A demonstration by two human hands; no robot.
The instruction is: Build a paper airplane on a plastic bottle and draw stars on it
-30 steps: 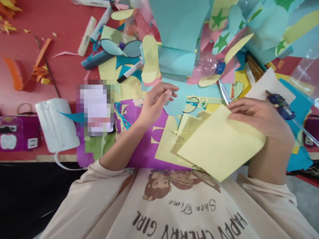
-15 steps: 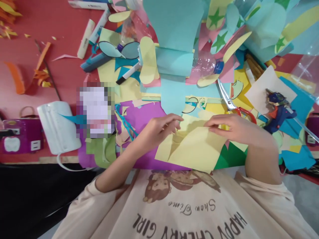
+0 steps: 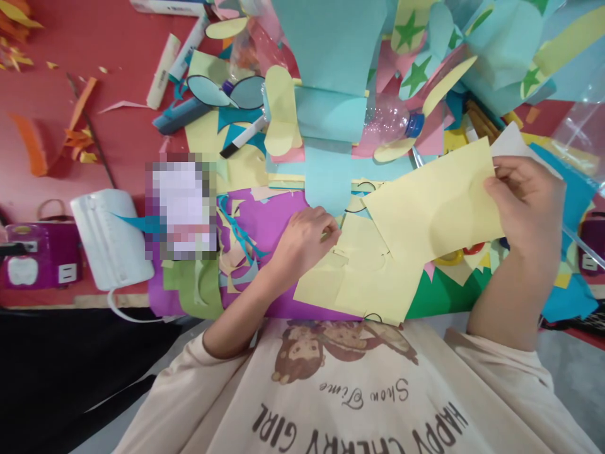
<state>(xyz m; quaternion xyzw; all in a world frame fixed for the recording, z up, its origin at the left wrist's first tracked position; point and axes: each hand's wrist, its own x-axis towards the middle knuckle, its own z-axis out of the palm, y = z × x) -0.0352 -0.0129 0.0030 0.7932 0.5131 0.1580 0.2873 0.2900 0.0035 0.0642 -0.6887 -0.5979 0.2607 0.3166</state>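
Covering scissors | pale-yellow sheet [image 3: 435, 202] in right hand [image 3: 527, 202] | blades mostly hidden

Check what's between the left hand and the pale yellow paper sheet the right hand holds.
More pale yellow paper lies between left hand and held sheet; head view.

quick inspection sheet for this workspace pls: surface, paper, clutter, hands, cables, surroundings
Surface: red table, paper spread over its middle
Paper: yellow sheet held up, more yellow paper under it
Clutter: orange strip, clear bottle, black-capped marker
Right hand: grips yellow sheet
Left hand: curled near purple paper; whether holding anything, cannot tell
Cables: white cord or strap by white case
Surroundings: grey area lower right
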